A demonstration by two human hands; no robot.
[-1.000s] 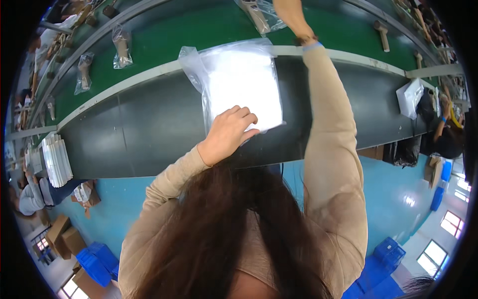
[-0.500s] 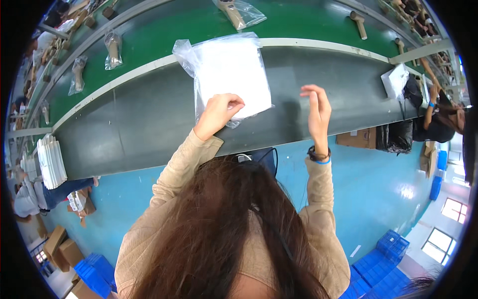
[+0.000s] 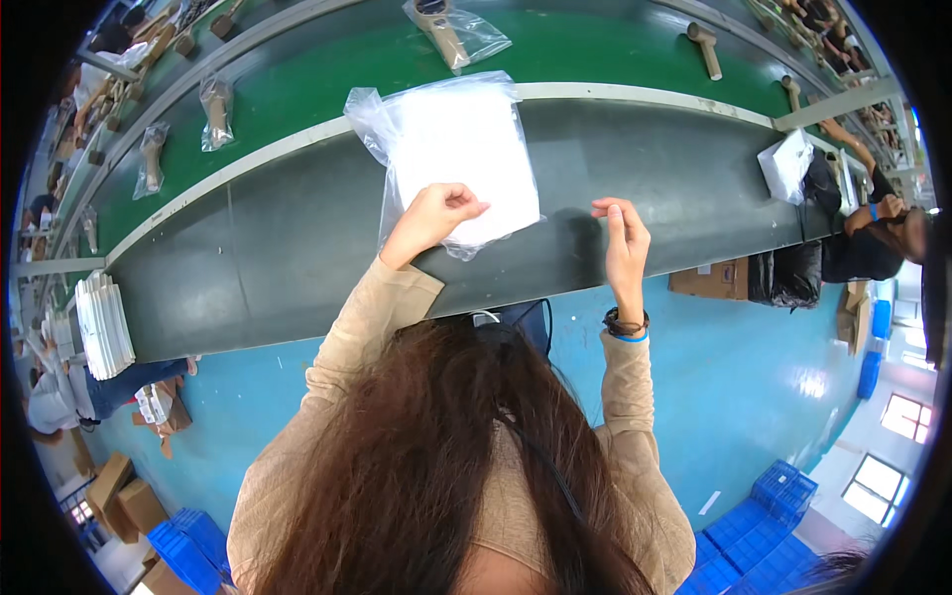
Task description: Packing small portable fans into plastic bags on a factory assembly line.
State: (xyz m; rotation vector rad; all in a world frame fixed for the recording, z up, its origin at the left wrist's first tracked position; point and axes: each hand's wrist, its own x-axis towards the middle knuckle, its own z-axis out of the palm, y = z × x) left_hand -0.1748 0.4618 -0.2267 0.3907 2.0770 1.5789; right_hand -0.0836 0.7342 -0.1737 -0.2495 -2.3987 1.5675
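A white flat stack (image 3: 458,149) lies on the dark grey table, with clear plastic film (image 3: 367,111) sticking out round its edges. My left hand (image 3: 432,220) is over the stack's near left part, thumb and fingertips drawn together in a pinch. Whatever may be between those fingertips is too small to make out. To the right of the stack, my right hand (image 3: 625,250) hovers above the table's near edge. Its fingers are loosely bent, thumb apart, and nothing shows in it.
Beyond the table (image 3: 297,223) runs a green conveyor belt (image 3: 327,69) carrying beige handheld devices, some in clear bags, such as one bagged device (image 3: 448,42). White flat packs (image 3: 102,325) stand at the left end. A black bag (image 3: 796,273) and a co-worker's arm (image 3: 858,149) are on the right.
My right hand has come down nearer to me and slightly left. My left hand has barely shifted. The devices on the green belt have moved left. The co-worker on the right has moved an arm.
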